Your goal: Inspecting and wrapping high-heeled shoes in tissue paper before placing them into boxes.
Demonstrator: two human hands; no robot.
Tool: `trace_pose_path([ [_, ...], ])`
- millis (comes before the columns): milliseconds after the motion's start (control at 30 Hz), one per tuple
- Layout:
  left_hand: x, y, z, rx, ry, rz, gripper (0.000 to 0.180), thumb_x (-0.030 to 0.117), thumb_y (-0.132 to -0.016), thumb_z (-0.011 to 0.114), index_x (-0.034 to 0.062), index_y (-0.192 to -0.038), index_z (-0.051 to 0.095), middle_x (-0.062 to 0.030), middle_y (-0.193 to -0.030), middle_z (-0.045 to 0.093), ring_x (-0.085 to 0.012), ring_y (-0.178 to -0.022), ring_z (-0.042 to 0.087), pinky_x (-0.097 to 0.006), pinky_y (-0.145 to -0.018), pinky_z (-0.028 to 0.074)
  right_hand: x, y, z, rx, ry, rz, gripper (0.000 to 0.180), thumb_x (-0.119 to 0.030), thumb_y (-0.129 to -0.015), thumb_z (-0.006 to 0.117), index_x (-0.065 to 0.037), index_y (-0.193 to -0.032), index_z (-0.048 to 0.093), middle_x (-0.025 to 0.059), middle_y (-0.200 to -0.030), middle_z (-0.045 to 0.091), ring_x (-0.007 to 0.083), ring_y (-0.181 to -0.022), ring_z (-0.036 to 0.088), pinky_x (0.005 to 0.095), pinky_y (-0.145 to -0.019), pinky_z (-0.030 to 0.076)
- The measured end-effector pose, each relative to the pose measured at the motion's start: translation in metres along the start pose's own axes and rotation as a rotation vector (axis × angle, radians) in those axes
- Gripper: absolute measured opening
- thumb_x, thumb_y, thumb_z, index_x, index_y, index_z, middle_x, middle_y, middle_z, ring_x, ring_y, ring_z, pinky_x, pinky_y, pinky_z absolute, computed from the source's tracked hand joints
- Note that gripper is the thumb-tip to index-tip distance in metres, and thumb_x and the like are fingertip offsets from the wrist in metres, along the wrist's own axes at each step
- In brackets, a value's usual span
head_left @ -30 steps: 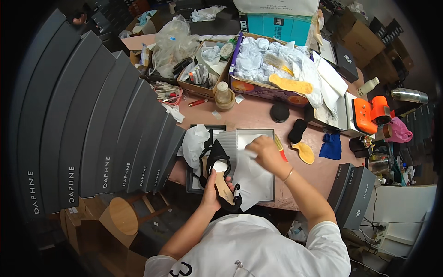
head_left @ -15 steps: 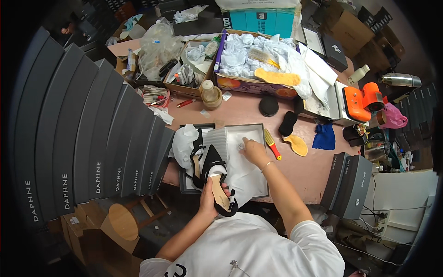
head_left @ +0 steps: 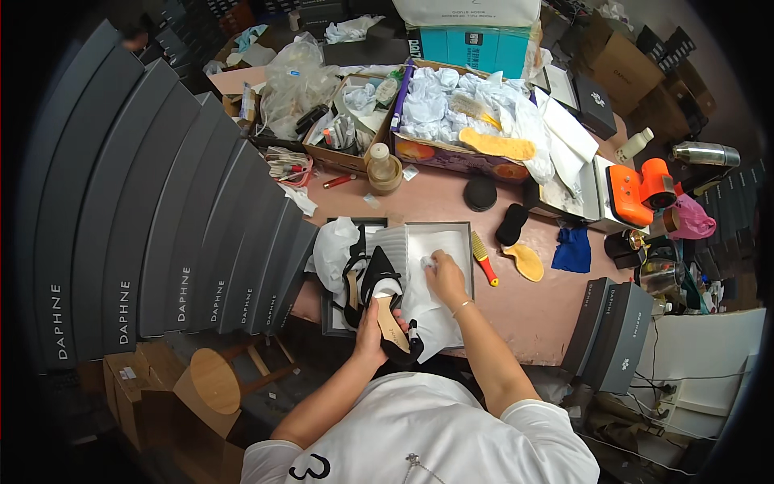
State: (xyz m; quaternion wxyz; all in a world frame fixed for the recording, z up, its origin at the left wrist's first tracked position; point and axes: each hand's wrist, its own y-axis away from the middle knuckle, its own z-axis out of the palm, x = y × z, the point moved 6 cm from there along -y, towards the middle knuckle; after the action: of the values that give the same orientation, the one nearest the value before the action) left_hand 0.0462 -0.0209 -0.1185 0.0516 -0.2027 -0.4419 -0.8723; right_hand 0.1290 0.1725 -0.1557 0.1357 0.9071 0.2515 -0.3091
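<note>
Black shoe (head_left: 393, 327), already stuffed at the toe, sits over the open box (head_left: 471, 252), your left hand (head_left: 371, 332) curled round it; your right hand (head_left: 446, 279) pinches white paper (head_left: 427, 262); the second shoe (head_left: 352, 292) lies uncovered.

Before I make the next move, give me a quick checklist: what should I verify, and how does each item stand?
1. Left hand has hold of the black shoe: ok, fingers around its middle.
2. White padding in that shoe: ok, it shows at the opening.
3. Right hand grips something: cannot tell; a bit of white shows at its fingertips.
4. White paper all inside the gray-rimmed box: not ok, it hangs over the near edge.
5. Red-and-yellow brush outside the box: ok, on the table to its right.
</note>
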Motion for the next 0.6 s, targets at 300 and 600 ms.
trace_pose_path([
  [300,0.007,0.018,0.04,-0.17,-0.099,0.088,0.04,0.042,-0.097,0.046,0.008,-0.118,0.045,-0.0094,-0.105,0.055,-0.0215,-0.091,0.061,-0.036,-0.072,0.054,-0.128,0.065,-0.06,-0.083,-0.073,-0.614,0.022,-0.011,-0.075,0.063,-0.008,-0.094,0.052,0.0116,-0.088,0.052,0.0313,-0.083,0.057,0.0394,-0.064,0.049],
  [600,-0.02,0.024,0.067,-0.346,-0.252,0.019,0.037,0.044,-0.099,0.04,0.0099,-0.106,0.051,-0.0048,-0.081,0.056,-0.0161,-0.069,0.057,-0.028,-0.061,0.05,-0.083,0.076,-0.085,0.186,-0.021,-0.483,0.03,-0.017,-0.078,0.067,-0.008,-0.104,0.057,0.0105,-0.102,0.055,0.0291,-0.096,0.056,0.0387,-0.082,0.048],
])
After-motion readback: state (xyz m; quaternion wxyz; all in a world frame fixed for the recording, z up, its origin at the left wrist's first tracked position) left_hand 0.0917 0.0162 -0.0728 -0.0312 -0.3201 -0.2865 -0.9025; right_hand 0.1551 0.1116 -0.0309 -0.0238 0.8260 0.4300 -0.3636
